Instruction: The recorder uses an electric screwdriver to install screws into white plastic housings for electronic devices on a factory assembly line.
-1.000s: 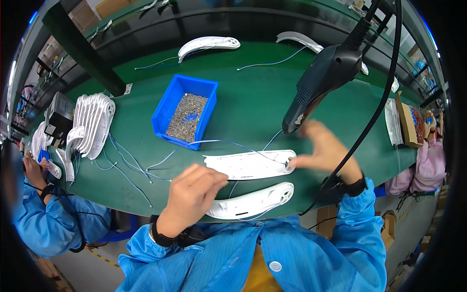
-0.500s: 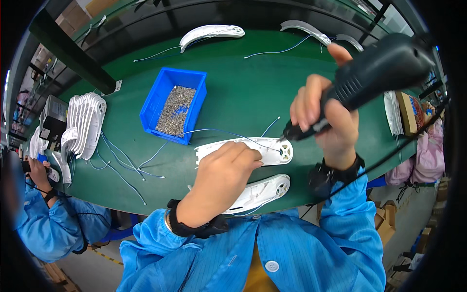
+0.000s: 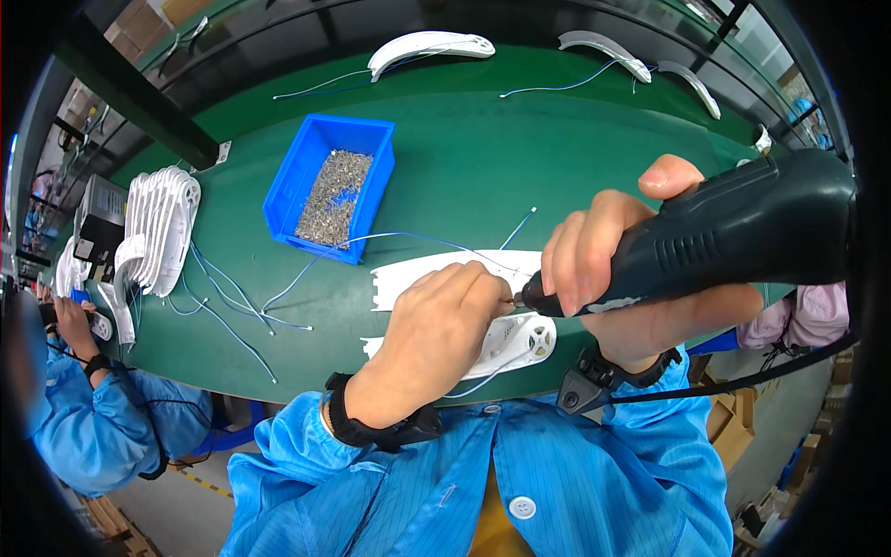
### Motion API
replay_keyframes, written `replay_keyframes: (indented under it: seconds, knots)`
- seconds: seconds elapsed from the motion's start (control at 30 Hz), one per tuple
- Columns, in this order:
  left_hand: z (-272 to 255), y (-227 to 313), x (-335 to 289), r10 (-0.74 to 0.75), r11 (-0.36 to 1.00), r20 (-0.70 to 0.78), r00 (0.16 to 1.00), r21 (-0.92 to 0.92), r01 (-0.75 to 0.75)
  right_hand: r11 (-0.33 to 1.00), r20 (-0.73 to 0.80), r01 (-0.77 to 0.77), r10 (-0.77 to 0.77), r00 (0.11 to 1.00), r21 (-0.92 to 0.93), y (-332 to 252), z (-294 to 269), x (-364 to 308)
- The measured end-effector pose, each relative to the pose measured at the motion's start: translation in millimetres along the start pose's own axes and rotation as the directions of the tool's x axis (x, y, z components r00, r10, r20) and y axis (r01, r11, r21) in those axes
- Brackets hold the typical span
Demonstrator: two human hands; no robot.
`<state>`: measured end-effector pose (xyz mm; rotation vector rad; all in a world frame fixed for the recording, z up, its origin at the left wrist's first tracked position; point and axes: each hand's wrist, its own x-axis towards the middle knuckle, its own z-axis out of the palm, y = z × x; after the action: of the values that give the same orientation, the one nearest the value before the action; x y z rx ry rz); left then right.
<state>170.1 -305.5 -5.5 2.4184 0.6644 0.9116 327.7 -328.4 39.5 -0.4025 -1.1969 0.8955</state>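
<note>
In my right hand is a black electric screwdriver, lying almost level with its tip pointing left. That tip meets the fingertips of my left hand, whose fingers are pinched together above the white curved plastic part. Anything held in the pinch is too small or hidden to make out. A blue-and-white cable runs over this part, and its right end is behind the screwdriver and my right hand. Closer to me lies a second white plastic part with a round spoked end, partly covered by my left hand.
A blue bin of small metal screws stands beyond my left hand. White parts are stacked at the left, trailing cables. More white parts lie along the far edge. A co-worker's hand is at far left.
The screwdriver has swung down and levelled out, its tip moving left to my left fingertips. My left hand has shifted only slightly over the part.
</note>
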Motion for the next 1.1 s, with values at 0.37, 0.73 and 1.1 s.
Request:
replay_keyframes:
  seconds: [0.37, 0.73, 1.1]
  knots:
    - [-5.1, -8.0, -2.9, -0.086, 0.996, -0.090, 0.992, 0.007, 0.087, 0.995, -0.169, -0.012, -0.005, 0.986, -0.097, 4.6, -25.3, -1.1]
    - [5.9, -21.3, -5.9, -0.153, 0.980, -0.068, 0.986, 0.119, 0.161, 0.954, -0.332, -0.161, 0.071, 0.941, -0.252, 24.6, -45.3, -3.3]
    - [7.0, -23.0, -3.8, -0.209, 0.969, -0.047, 0.977, 0.123, 0.214, 0.970, -0.320, -0.158, 0.093, 0.943, -0.184, 25.6, -48.0, -4.5]
